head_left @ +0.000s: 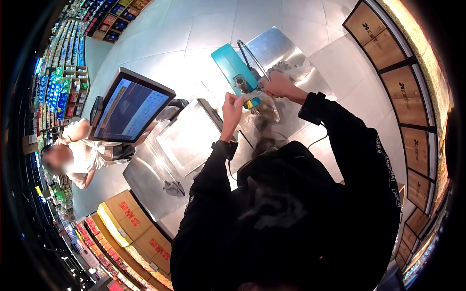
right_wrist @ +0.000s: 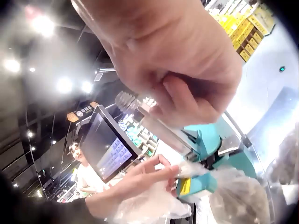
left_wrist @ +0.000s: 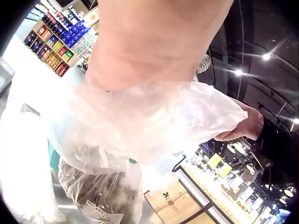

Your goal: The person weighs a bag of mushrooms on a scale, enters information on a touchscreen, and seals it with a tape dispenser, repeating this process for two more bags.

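Below the teal machine, my left hand pinches the gathered top of a clear plastic bag. Brownish dried goods fill the bag's lower part, which carries a white printed label. Beside my left fingertips sits a small teal block with a yellow patch, right at the bag's neck. My right hand is curled at the end of a bent metal bar that rises beside the machine. In the right wrist view its fingers fold into the palm, hiding most of their grip.
A touchscreen monitor stands to the left, with a person behind it. A flat metal plate lies on the counter nearby. Another clear bag lies past my right hand. Cartons line the lower left; wooden cabinets run along the right.
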### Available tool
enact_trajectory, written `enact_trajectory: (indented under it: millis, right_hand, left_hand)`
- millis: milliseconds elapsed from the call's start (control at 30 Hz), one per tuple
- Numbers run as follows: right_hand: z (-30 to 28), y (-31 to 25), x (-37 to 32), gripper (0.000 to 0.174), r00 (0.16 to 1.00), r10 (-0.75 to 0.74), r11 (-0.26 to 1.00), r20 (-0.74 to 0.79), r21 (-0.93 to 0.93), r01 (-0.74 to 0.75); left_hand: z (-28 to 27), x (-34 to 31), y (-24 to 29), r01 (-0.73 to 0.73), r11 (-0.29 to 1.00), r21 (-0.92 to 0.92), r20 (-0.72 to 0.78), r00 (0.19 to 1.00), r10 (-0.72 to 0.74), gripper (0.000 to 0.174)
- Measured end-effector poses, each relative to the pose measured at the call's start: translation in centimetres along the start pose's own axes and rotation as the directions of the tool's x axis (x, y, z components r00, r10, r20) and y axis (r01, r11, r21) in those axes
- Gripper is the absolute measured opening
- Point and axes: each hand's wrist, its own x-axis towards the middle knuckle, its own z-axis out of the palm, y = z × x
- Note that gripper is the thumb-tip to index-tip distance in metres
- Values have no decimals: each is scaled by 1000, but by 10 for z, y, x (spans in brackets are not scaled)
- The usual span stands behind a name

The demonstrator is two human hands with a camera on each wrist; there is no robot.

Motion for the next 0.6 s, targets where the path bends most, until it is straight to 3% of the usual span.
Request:
enact_trajectory:
  millis: [33,133,267,333,367,400,467,533,600]
  right_hand:
    - [0,-4,-2,48,1000,-8,995,-3,97,8]
    - [-13,-14,6,34,997,29,995,66,95,-35]
    - [-15,-24,14,31,989,110,986,102,111,-121]
    - [-14,-9,14,30,994,8,990,107,137,-23]
    - [-1,10,10,33,970,-240,957,-40,-175,230]
    - [17,38,4,36,858,-504,773,-101,-496,395]
    - [63,124,-10,49,923,-299,914,-243,-350,204]
    - [67,128,-33,50,940,-213,950,-265,-281,135]
    - [66,126,-38,51,952,-120,978,-281,-196,65]
  left_hand:
    - [0,4,1,-3,1000,9,4,1000,3,24]
    - [0,2,0,1,1000,28,3,1000,-1,23]
    - [1,1,-1,2,1000,18,0,1000,-2,23]
    - [3,5,-6,-49,999,19,10,999,49,23]
    - [1,2,-10,-99,995,23,15,995,99,23]
    - [-1,0,-9,-93,995,27,22,995,93,23]
    - [1,-1,2,19,1000,23,8,1000,-19,23]
    - [3,-1,2,54,998,30,12,998,-54,23]
    - [3,1,-2,-21,999,48,-19,1000,22,24]
